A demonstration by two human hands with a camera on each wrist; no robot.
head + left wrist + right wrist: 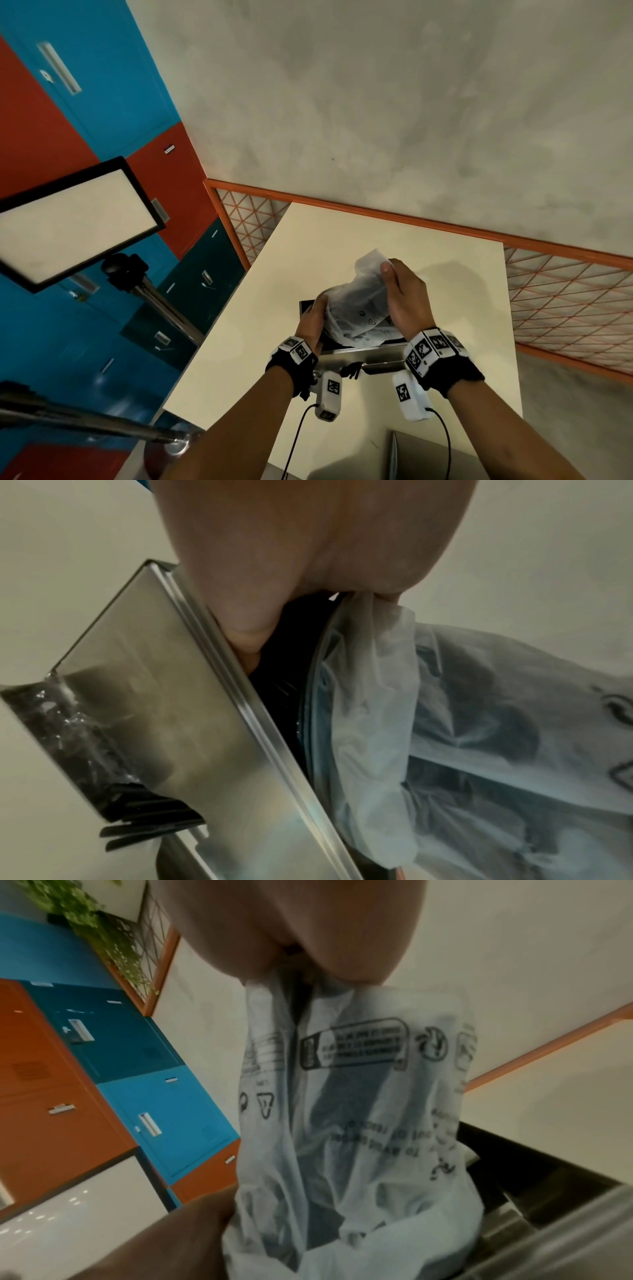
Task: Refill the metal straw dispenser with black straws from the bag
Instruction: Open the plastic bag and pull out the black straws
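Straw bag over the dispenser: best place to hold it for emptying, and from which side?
Probably by the closed end of the bag, from above. It hangs upended, with its mouth down in the open top of the dispenser, so the limp film gathers there. The right hand already pinches that end; the left hand holds the bag low at the mouth, steadying it.
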